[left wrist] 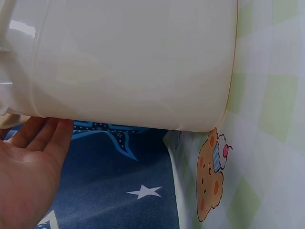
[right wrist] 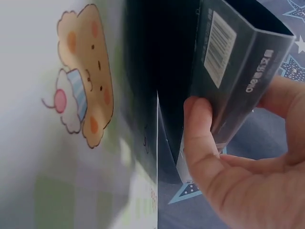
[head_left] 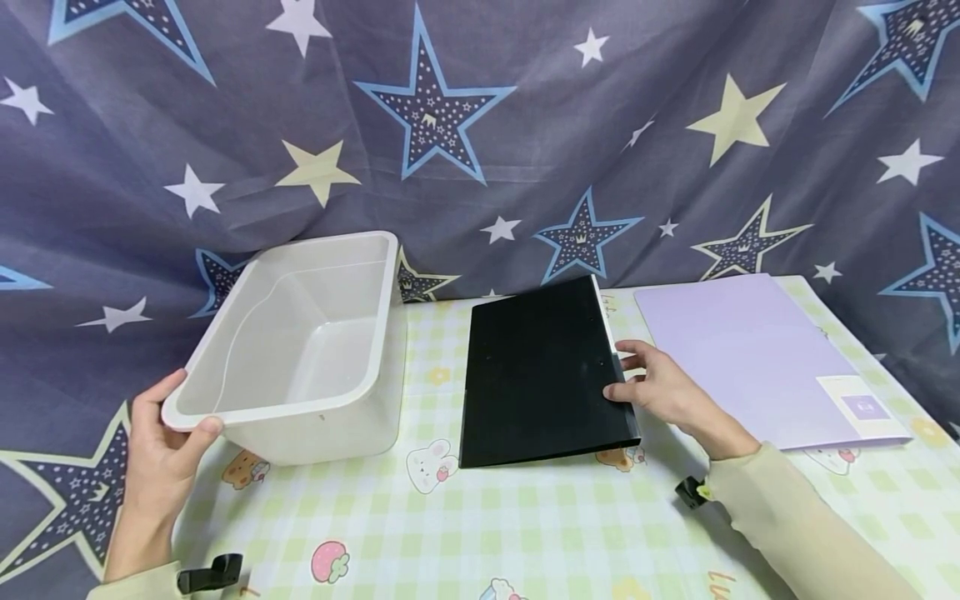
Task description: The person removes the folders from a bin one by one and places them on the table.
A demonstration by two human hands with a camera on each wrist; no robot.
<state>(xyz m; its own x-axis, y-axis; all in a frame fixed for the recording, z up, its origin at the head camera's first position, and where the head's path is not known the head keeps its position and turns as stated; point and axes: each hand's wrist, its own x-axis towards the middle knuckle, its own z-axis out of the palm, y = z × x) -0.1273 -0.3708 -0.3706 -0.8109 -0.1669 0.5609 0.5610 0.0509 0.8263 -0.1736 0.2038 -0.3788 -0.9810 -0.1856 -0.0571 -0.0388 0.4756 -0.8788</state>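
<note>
At the left stands a deep white plastic tub (head_left: 300, 409). My left hand (head_left: 161, 454) grips its near left corner, thumb over the rim; in the left wrist view, fingers (left wrist: 56, 138) sit against the tub's outer side. A black file folder (head_left: 536, 375) is in the middle of the table. My right hand (head_left: 667, 396) pinches the folder's right edge, which is raised off the table. The right wrist view shows the thumb (right wrist: 198, 124) on the spine side, near a white barcode label (right wrist: 220, 47). To the right lies a flat lilac folder (head_left: 735, 358).
A light green checked tablecloth (head_left: 420, 542) with cartoon prints covers the table. Behind it hangs a dark blue star-patterned curtain (head_left: 510, 183). The lilac folder, with a white label (head_left: 862, 408), lies close beside my right hand. Left of the tub, the table edge ends.
</note>
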